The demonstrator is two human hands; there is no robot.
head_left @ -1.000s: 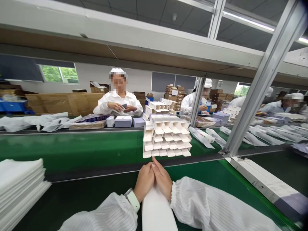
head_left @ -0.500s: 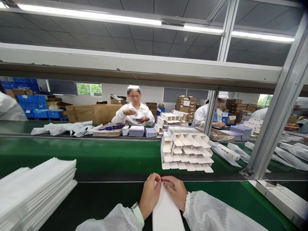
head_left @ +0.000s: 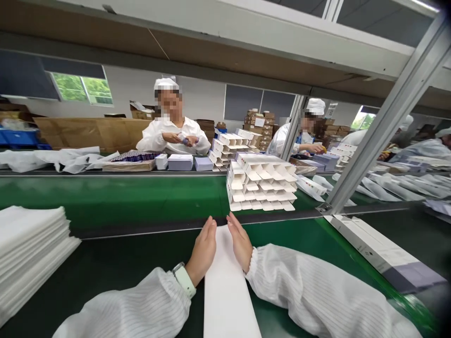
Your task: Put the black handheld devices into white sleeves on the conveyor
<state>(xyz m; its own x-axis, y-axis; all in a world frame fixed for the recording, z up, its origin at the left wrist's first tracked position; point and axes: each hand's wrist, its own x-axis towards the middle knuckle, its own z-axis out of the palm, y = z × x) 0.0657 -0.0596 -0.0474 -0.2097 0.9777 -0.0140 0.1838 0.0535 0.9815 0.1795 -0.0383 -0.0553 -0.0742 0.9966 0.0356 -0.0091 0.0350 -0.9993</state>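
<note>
A long, plain white box [head_left: 227, 277] lies lengthwise in front of me on the dark green belt, its near end cut off by the bottom of the view. At its far end, my left hand [head_left: 203, 249] lies along the left side with fingers straight and together. Mirroring it, my right hand [head_left: 240, 241] is flat along the right side, fingers stretched forward. Both hands are open, palms facing each other with the box between them; whether the palms press on it I cannot tell.
Stacked open-ended white cartons [head_left: 262, 183] stand just beyond the belt's dividing edge. A pile of white foam sleeves [head_left: 31, 253] lies at left. Long boxes with purple ends [head_left: 387, 253] rest at right, near a slanted metal post [head_left: 366, 136]. Co-workers sit across the belt.
My fingers, earlier pinched together at the box's far end, have parted and straightened along its two sides. The view has tilted downward and turned slightly right.
</note>
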